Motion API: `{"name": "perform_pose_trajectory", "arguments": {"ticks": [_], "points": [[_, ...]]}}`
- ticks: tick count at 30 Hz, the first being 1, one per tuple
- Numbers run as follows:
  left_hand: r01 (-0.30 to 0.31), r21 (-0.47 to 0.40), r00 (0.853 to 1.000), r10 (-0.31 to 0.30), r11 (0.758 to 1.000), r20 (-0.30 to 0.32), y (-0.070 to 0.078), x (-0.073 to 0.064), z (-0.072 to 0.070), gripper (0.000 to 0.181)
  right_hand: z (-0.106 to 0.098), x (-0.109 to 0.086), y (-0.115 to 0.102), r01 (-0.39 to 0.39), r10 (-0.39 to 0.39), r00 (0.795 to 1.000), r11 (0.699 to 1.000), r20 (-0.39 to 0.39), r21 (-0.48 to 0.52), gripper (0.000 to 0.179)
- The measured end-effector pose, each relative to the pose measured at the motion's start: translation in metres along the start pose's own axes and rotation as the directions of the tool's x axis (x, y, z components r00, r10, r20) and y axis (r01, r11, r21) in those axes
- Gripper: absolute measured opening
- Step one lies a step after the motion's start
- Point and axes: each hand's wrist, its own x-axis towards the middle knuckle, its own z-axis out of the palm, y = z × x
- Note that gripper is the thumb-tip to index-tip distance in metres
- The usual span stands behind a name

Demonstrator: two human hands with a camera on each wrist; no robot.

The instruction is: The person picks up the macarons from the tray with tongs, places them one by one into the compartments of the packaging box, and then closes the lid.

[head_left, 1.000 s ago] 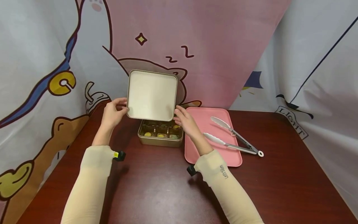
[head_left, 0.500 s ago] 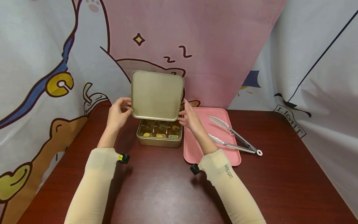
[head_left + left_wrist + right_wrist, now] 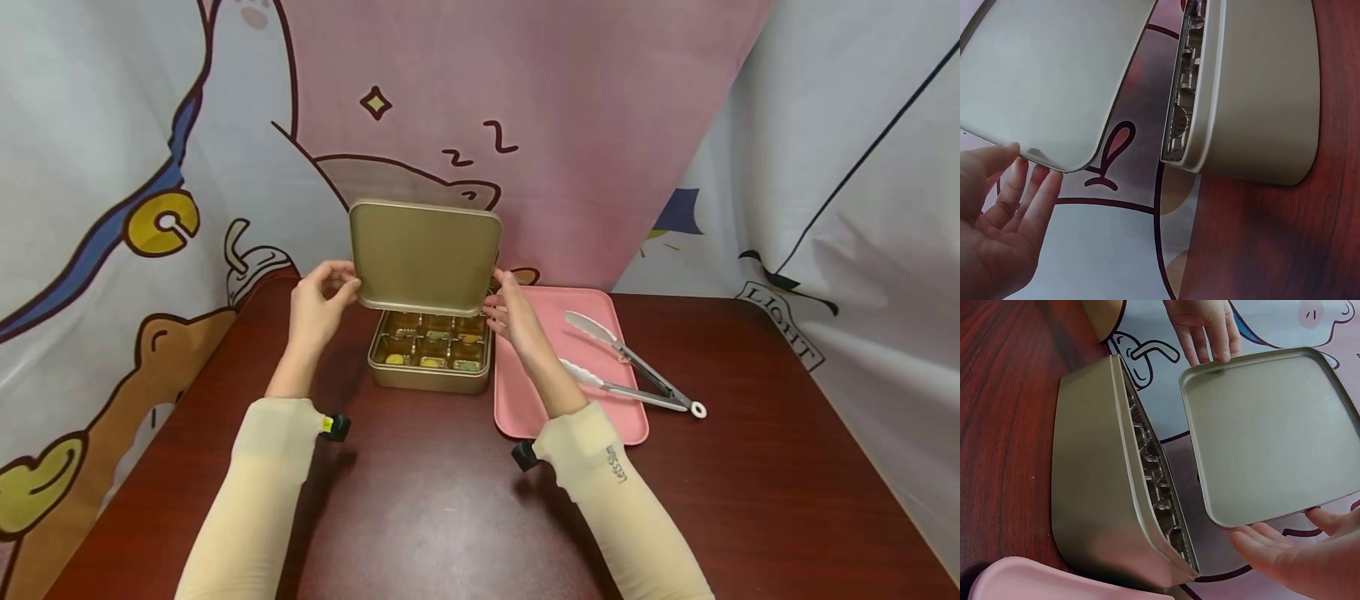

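A flat gold tin lid (image 3: 426,258) is held tilted above and behind the open tin box (image 3: 429,382), its bare inner side towards me. My left hand (image 3: 313,304) pinches the lid's left edge between thumb and fingers. On the opposite edge, my right hand (image 3: 517,325) holds the lid, thumb and fingers at the rim (image 3: 1260,522). Inside the box sits a clear divided insert (image 3: 435,337) with small yellow and greenish pieces in several compartments. A gap separates lid and box in both wrist views.
Right of the box lies a pink tray (image 3: 525,412). Tongs (image 3: 648,375) with white tips rest spread across it, their ring end past its right edge. A printed cloth (image 3: 600,125) hangs behind the dark red tabletop (image 3: 420,483).
Both hands have shifted the lid slightly right. Its top edge has tipped down, and the inner side looks darker. The box, tray and tongs stay in place.
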Motion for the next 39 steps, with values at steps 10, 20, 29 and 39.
{"name": "perform_pose_trajectory", "arguments": {"ticks": [10,20,29,39], "points": [[0.026,-0.064,0.997,-0.030,0.998,-0.067,0.007,-0.002,0.001,0.025,0.004,-0.005,-0.001,0.135,-0.137,0.990,0.989,-0.024,-0.056,0.063],[0.024,0.085,0.998,-0.019,0.996,-0.059,0.008,-0.004,0.001,0.028,0.004,-0.009,0.008,0.175,-0.181,0.983,0.953,-0.001,-0.249,0.066],[-0.007,0.142,0.996,-0.007,0.990,0.092,0.003,-0.009,0.002,0.034,0.013,-0.007,0.019,0.199,-0.240,0.969,0.907,-0.065,-0.372,0.067],[0.049,0.095,0.974,-0.068,0.994,0.215,-0.001,-0.012,0.006,0.042,0.025,0.002,0.027,0.154,-0.208,0.972,0.912,-0.105,-0.381,0.064]]}}
